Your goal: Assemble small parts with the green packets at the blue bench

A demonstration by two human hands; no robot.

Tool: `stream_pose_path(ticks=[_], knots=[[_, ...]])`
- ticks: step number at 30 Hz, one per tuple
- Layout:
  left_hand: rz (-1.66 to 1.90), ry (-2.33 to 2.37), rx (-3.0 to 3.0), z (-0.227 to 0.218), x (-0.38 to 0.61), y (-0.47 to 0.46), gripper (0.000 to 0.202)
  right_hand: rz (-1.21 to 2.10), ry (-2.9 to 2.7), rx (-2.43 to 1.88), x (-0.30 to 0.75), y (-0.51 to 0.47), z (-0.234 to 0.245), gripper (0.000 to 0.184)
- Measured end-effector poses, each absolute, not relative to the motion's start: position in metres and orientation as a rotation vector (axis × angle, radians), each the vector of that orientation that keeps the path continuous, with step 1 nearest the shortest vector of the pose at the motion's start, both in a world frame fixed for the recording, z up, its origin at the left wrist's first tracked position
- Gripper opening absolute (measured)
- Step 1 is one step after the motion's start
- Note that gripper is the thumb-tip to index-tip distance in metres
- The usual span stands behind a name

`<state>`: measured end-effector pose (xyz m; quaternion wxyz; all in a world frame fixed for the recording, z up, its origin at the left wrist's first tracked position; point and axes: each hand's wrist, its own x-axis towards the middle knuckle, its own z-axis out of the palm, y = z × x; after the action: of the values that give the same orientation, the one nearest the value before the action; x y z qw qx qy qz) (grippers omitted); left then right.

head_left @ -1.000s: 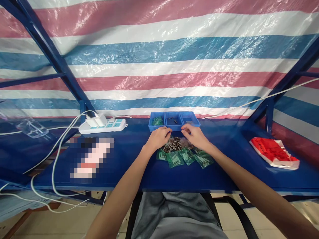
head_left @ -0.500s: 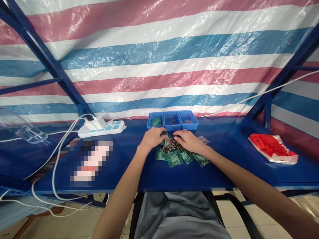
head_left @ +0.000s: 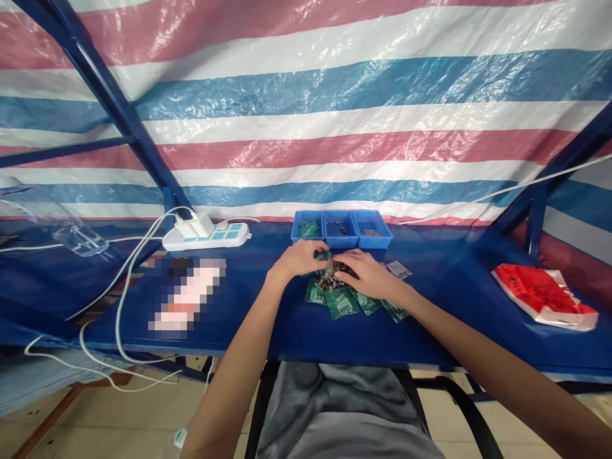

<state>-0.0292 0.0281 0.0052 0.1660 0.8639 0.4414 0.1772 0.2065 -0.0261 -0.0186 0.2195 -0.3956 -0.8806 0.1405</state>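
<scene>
Both of my hands rest over a small heap of dark cylindrical parts (head_left: 331,276) on the blue table (head_left: 296,331). My left hand (head_left: 301,257) curls over the heap's far left side, fingers bent, next to a green packet (head_left: 324,256). My right hand (head_left: 366,274) lies over the heap's right side, fingers curled toward the left hand. What either hand grips is hidden. Several green circuit boards (head_left: 342,301) lie fanned out just in front of the heap. A small clear packet (head_left: 398,269) sits right of my right hand.
A blue three-compartment tray (head_left: 342,229) stands behind the hands. A white power strip (head_left: 206,236) with plugs and white cables (head_left: 119,287) sits at the left. A red and white bag (head_left: 545,294) lies at the right. A striped tarp hangs behind, with blue frame posts on both sides.
My right hand drew back from the tray toward the heap and closed in on my left hand. The small clear packet now lies on the table beside it. The camera shifted slightly.
</scene>
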Motion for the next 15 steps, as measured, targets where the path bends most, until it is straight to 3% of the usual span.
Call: stream_pose_path(ticks=[7,15], knots=[[0.516,1.205,2.492,0.0093,-0.0261,0.0221,0.005,0.371,-2.436,-1.088,0.2055,-0.0278,-0.0173,0.038],[0.656,1.241,2.532,0.0047,-0.0209,0.0232,0.008,0.341,-2.417,-1.054,0.2071,-0.0228,-0.0233,0.036]])
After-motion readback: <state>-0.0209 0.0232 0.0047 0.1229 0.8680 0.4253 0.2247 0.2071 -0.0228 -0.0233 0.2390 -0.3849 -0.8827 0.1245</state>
